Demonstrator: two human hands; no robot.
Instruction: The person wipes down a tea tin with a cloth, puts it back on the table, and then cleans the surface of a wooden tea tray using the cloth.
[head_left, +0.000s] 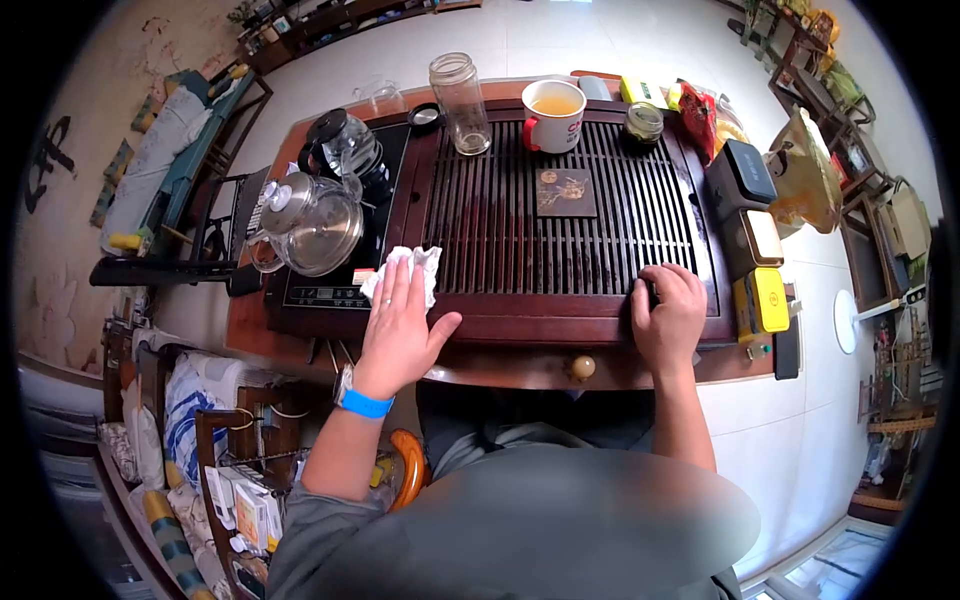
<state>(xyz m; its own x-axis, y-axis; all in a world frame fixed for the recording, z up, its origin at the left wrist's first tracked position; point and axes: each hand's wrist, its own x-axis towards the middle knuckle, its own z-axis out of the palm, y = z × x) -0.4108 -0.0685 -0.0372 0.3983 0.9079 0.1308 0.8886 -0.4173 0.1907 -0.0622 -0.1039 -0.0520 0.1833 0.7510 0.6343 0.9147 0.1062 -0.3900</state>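
Observation:
My left hand (396,335) lies flat with its fingers stretched over a crumpled white tissue (430,268), at the left front corner of the dark slatted tea tray (490,305). A blue band is round the left wrist. My right hand (670,310) rests on the tray's front right edge, its fingers curled; whether anything is inside them is hidden. Beyond my left hand stands a glass teapot (318,228) with a steel lid. A square dark plate (566,192) with a picture lies on the slats between and beyond the hands.
Along the far side stand a glass bottle (462,110), a mug (553,120) of yellowish liquid and a small jar (643,124). A second glass pot (345,145) is at the left. Tins, including a yellow box (762,304), line the right edge. A round knob (582,368) sits in front.

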